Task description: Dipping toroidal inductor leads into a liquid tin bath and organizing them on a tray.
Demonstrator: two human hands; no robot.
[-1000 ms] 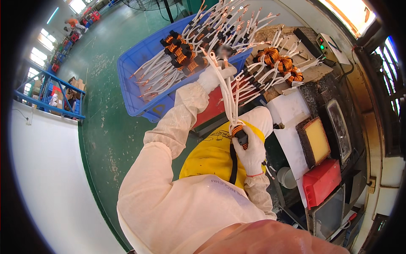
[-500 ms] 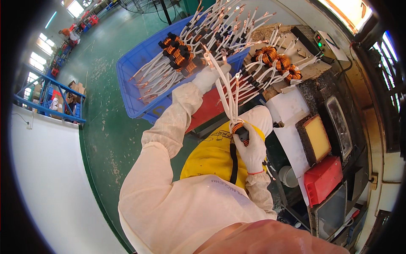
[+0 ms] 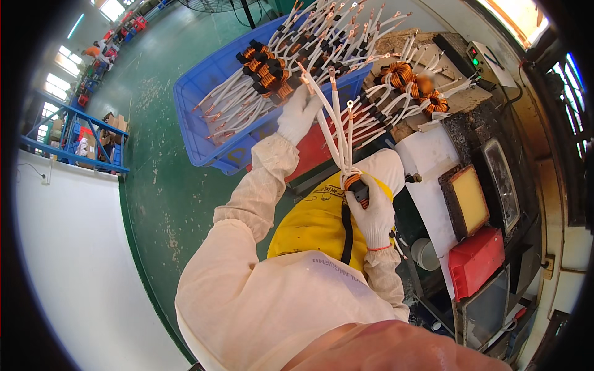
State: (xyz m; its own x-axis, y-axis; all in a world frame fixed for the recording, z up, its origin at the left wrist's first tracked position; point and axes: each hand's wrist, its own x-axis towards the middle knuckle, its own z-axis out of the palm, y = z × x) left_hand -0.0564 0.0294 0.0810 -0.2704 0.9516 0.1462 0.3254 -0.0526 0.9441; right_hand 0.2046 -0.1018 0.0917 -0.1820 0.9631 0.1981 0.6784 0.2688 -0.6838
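Observation:
My right hand (image 3: pixel 375 216), in a white knit glove, is closed around a copper-wound toroidal coil (image 3: pixel 357 190) with a black piece on it, held over the yellow apron (image 3: pixel 309 229). Several white leads (image 3: pixel 337 139) with copper ring lugs rise from the coil, their ends up by my left hand. My gloved left hand (image 3: pixel 298 116) is at the near rim of a blue bin (image 3: pixel 192 133), thumb and fingers apart, close beside one lead. Its fingertips partly overlap the coils behind, so contact there is unclear. Similar coils (image 3: pixel 267 73) with white leads fill the bin.
More coils (image 3: pixel 399 75) lie on the bench at right, near a control box (image 3: pixel 489 65) with a green light. Down the bench are a dark-framed yellow block (image 3: pixel 467 203), a red tray (image 3: pixel 476 263) and a white cup (image 3: pixel 424 253). A blue rack (image 3: pixel 74 142) stands far left.
My left hand has drawn slightly left and down, away from the leads, its thumb and fingers now parted. My right hand keeps hold of the coil. The whole view has shifted a little.

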